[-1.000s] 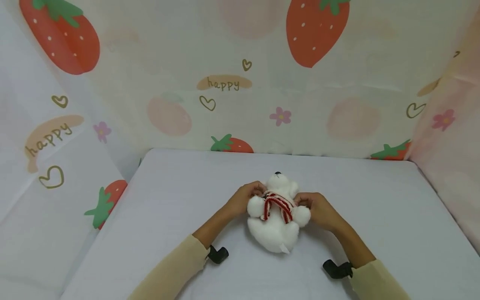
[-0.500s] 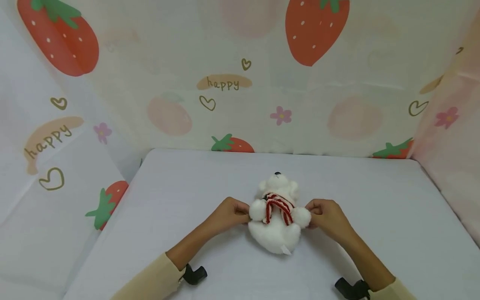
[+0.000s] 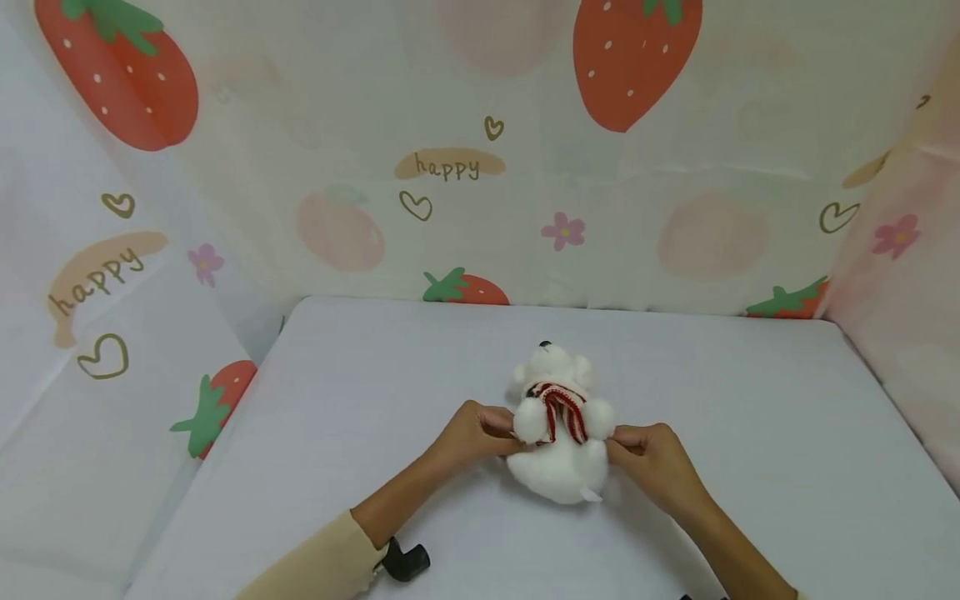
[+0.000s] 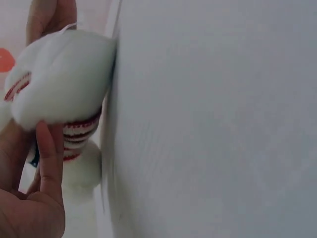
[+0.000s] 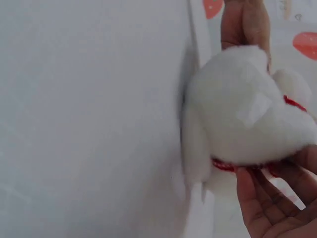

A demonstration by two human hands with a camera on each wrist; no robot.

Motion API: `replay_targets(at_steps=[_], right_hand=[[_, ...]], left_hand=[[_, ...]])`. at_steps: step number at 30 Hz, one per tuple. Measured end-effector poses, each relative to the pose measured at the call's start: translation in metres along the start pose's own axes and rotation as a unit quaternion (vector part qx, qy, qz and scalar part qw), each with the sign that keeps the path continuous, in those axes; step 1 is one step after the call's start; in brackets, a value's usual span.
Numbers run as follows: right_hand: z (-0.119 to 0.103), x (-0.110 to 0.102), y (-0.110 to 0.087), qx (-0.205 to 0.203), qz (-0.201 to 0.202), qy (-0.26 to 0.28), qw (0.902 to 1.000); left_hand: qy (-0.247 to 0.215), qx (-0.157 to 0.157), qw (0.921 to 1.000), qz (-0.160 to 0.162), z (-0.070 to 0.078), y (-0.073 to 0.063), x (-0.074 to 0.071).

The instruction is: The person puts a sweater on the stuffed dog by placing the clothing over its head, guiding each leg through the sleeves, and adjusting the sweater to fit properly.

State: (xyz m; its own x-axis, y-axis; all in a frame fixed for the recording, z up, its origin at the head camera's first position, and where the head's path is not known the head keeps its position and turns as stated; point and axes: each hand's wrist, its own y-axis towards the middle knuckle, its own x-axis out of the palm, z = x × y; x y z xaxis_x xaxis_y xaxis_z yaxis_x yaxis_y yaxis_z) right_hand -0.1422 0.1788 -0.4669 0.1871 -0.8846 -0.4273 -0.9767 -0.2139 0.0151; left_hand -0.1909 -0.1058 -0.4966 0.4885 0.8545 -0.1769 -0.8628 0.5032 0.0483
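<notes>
The white plush bear (image 3: pixel 557 473) rests on the white desk (image 3: pixel 375 358), a red-and-white striped scarf (image 3: pixel 576 417) around its neck. Left of the bear, the left hand (image 3: pixel 476 435) pinches its side just below the arm; right of the bear, the right hand (image 3: pixel 656 464) pinches the opposite side. Strawberry-print cloth (image 3: pixel 337 100) hangs beyond it.

A screened-off booth (image 3: pixel 150 325) is seen: a white, round-cornered table (image 3: pixel 360 358) is walled at its far and side edges by pale, strawberry-printed sheeting (image 3: pixel 480 196).
</notes>
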Motion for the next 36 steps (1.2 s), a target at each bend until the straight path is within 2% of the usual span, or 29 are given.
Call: replay_targets(at_steps=[2, 5, 9, 12, 16, 19, 24, 28, 32, 33, 35, 36], right_hand=[[0.0, 0.003, 0.0, -0.013, 0.018, -0.016, 0.9996], [0.0, 0.006, 0.001, -0.04, 0.035, -0.048, 0.9974], [-0.001, 0.012, 0.004, -0.081, 0.071, -0.097, 0.9894], [-0.003, 0.015, 0.003, -0.106, 0.097, -0.141, 0.9796], [-0.005, 0.014, 0.001, -0.126, 0.11, -0.205, 0.9643], [-0.004, 0.009, -0.001, -0.124, 0.101, -0.249, 0.955], [-0.001, 0.001, -0.004, -0.128, 0.091, -0.311, 0.9375], [0.001, -0.006, -0.005, -0.13, 0.092, -0.34, 0.9269], [0.004, -0.017, -0.006, -0.116, 0.093, -0.359, 0.9214], [0.005, -0.019, -0.007, -0.113, 0.097, -0.365, 0.9191], [0.008, -0.024, -0.009, -0.106, 0.105, -0.373, 0.9156], [0.009, -0.025, -0.01, -0.104, 0.107, -0.376, 0.9146]], left_hand=[[0.02, 0.014, 0.9995, 0.022, 0.0, 0.001, 0.008], [0.061, 0.053, 0.995, 0.058, 0.002, 0.002, 0.019], [0.147, 0.094, 0.98, 0.095, 0.009, 0.005, 0.028], [0.211, 0.116, 0.9655, 0.099, 0.015, 0.007, 0.031], [0.26, 0.134, 0.9535, 0.074, 0.02, 0.007, 0.027], [0.282, 0.13, 0.9491, 0.054, 0.021, 0.007, 0.015], [0.349, 0.112, 0.9298, 0.03, 0.021, 0.007, -0.006], [0.409, 0.092, 0.9078, 0.006, 0.021, 0.006, -0.018], [0.463, 0.068, 0.8838, 0.008, 0.019, 0.002, -0.025], [0.471, 0.064, 0.8799, 0.009, 0.019, 0.002, -0.026], [0.478, 0.058, 0.8763, 0.007, 0.019, 0.001, -0.028], [0.476, 0.057, 0.8776, 0.001, 0.019, 0.001, -0.028]])
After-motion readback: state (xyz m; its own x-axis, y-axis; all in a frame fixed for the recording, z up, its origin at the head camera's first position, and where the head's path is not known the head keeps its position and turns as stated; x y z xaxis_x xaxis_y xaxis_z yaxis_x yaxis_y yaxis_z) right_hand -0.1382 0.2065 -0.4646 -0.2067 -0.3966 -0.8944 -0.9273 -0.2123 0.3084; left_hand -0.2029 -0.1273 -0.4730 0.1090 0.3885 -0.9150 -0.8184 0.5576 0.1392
